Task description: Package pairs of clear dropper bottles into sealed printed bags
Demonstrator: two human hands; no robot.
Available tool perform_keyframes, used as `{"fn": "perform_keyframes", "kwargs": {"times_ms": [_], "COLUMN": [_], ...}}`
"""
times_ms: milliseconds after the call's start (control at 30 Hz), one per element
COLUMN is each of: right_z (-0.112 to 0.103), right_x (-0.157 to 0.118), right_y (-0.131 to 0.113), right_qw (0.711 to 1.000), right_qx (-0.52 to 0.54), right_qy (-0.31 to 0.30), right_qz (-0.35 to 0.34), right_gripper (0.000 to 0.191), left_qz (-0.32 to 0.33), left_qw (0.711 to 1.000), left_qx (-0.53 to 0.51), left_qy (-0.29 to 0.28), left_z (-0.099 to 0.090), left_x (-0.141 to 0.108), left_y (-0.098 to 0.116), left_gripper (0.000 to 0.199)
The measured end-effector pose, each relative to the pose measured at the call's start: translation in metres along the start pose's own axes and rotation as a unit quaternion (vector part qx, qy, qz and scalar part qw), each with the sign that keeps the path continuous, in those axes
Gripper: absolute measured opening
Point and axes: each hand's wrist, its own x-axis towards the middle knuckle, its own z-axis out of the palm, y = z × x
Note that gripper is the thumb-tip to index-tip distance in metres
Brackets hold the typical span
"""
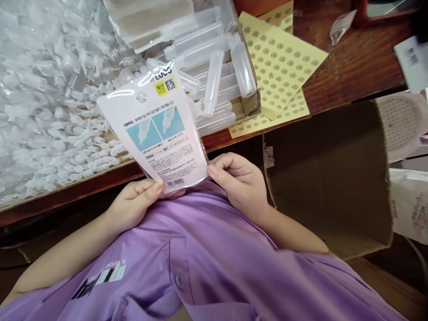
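Observation:
A clear plastic blister pack with a printed card (158, 160) is held upright-tilted between both hands, its printed back turned toward me. The card carries a price, a yellow label with a square code, two blue pictures of a nozzle bottle and a barcode. My left hand (135, 203) pinches the lower left corner between thumb and fingers. On the lower right edge, my right hand (239, 180) grips the same pack, thumb in front and fingers curled behind. The pack's far side is hidden.
Loose clear nozzle caps (60, 89) are heaped on the table's left. A cardboard box (253, 104) holds translucent plastic tubes (214, 82). Yellow sheets of round stickers (281, 62) lie right of it. Below the table edge stands an open cardboard box (331, 178).

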Motion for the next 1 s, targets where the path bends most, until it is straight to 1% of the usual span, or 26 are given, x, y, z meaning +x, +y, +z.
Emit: {"fn": "perform_keyframes", "kwargs": {"times_ms": [133,233,300,367,433,567,667,767,833,900,1000], "right_z": [0.001,0.001,0.0,-0.002,-0.004,-0.004,-0.001,0.002,0.004,0.004,0.001], "right_x": [0.003,0.005,0.006,0.006,0.005,0.006,0.008,0.011,0.012,0.013,0.012], "right_y": [0.0,-0.001,-0.002,-0.003,-0.005,-0.008,-0.009,-0.007,-0.004,0.0,0.003], "right_qw": [0.995,0.979,0.971,0.969,0.97,0.969,0.965,0.955,0.942,0.932,0.939], "right_qx": [0.061,0.141,0.165,0.159,0.149,0.153,0.169,0.196,0.225,0.244,0.214], "right_qy": [-0.019,-0.033,-0.048,-0.081,-0.113,-0.157,-0.166,-0.174,-0.189,-0.204,-0.231], "right_qz": [0.078,0.143,0.167,0.17,0.154,0.117,0.114,0.139,0.163,0.172,0.14], "right_gripper": [0.028,0.028,0.027,0.023,0.021,0.014,0.016,0.018,0.02,0.019,0.018], "left_qz": [-0.007,0.002,0.006,0.007,0.008,0.02,0.029,0.036,0.036,0.045,0.065], "left_qw": [1.0,0.999,0.999,1.0,1.0,0.999,0.999,0.998,0.999,0.998,0.996], "left_qx": [-0.003,-0.023,-0.03,-0.016,0.01,0.028,0.037,0.038,0.015,-0.023,-0.056], "left_qy": [-0.016,-0.037,-0.034,-0.018,-0.009,-0.017,-0.023,-0.03,-0.032,-0.03,-0.017], "left_z": [-0.005,-0.007,-0.009,-0.012,-0.016,-0.023,-0.026,-0.029,-0.028,-0.024,-0.013], "left_x": [0.001,0.002,0.002,0.001,0.0,-0.004,-0.006,-0.007,-0.008,-0.009,-0.009], "left_y": [-0.002,-0.002,-0.002,-0.003,-0.004,-0.008,-0.012,-0.014,-0.013,-0.009,0.001], "left_gripper": [0.031,0.029,0.028,0.027,0.028,0.027,0.025,0.029,0.028,0.027,0.042]}}
